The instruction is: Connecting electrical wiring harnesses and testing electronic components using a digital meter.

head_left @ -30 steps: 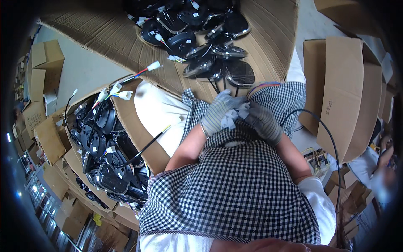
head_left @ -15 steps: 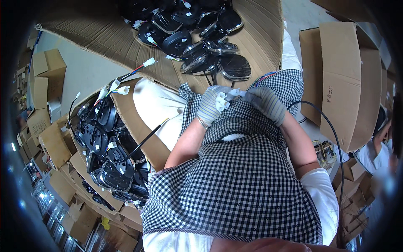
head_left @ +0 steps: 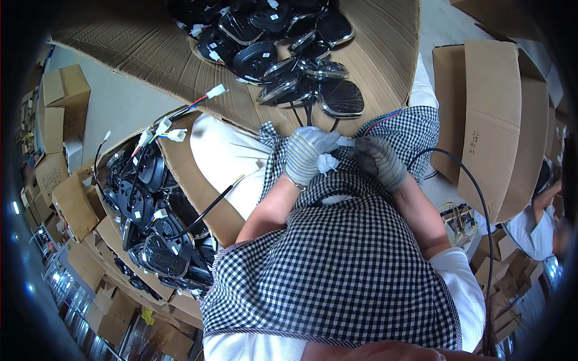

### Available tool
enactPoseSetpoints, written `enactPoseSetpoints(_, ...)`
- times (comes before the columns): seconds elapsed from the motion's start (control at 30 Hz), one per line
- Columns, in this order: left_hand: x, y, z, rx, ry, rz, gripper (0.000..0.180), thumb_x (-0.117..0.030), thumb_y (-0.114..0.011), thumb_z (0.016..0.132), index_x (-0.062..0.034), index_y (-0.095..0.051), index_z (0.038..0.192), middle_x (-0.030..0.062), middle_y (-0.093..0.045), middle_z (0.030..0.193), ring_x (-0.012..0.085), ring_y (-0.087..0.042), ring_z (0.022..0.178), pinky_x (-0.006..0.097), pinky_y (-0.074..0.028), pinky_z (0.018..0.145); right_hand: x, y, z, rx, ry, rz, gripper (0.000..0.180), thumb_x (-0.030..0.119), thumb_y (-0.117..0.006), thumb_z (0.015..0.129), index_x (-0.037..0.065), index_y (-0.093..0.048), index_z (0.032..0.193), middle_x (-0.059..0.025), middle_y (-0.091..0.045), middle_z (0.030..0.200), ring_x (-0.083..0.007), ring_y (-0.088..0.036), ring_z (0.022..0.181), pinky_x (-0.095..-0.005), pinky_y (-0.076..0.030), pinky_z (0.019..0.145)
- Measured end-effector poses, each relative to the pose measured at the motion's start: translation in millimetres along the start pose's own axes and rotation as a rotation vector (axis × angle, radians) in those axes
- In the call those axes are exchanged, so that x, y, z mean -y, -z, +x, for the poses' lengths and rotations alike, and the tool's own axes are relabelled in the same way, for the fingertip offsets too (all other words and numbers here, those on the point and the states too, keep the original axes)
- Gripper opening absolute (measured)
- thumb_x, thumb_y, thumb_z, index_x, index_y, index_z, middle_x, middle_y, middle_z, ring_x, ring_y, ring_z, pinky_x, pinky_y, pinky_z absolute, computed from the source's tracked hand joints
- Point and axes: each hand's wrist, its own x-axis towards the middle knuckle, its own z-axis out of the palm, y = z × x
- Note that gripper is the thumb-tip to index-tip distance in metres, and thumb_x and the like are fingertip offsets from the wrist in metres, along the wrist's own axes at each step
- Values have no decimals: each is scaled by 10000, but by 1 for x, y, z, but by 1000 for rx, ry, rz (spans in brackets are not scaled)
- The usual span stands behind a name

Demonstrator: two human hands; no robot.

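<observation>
Both hands wear grey striped gloves and meet over my lap, above a black-and-white checked apron (head_left: 337, 265). My left hand (head_left: 306, 153) is closed on a small white plug connector (head_left: 345, 142), with several more white connectors (head_left: 327, 163) bunched under its fingers. From the other side my right hand (head_left: 380, 161) pinches at the same white connector's end; whether it grips the connector or its wires is hidden by the fingers. A black cable (head_left: 466, 171) arcs out beside my right wrist and runs down at the right. Thin red and blue wires (head_left: 380, 120) lie on the apron beyond that hand.
Ahead, an open cardboard box (head_left: 385, 54) holds several black, mirror-like rounded units (head_left: 340, 98) with cables. At left, another carton (head_left: 208, 204) is filled with similar units (head_left: 162, 253), white connectors (head_left: 176, 135) sticking out. A tall carton (head_left: 490, 120) stands right; a co-worker's sleeve (head_left: 530, 231) shows beyond.
The hands have shifted slightly, and the white connector between them now lies straighter and shows more. The bunched connectors hang lower beside my left hand.
</observation>
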Motion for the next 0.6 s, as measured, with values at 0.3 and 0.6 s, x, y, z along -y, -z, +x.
enactPoseSetpoints(0.3,2,-3,3,418,282,-118,275,-275,-614,778,-68,-664,952,152,-656,809,322,-620,722,377,-486,659,-11,7,11,216,83,12,212,212,-553,930,17,-638,920,42,-523,644,-21,-390,483,-173,-281,411)
enactPoseSetpoints(0.6,14,-18,-11,777,302,-240,250,-221,-551,854,-45,-605,1024,183,-653,889,362,-620,829,402,-491,735,-18,40,24,329,251,-798,193,31,-562,856,-11,-611,1038,-132,-611,1041,-218,-603,978,-294,-501,831)
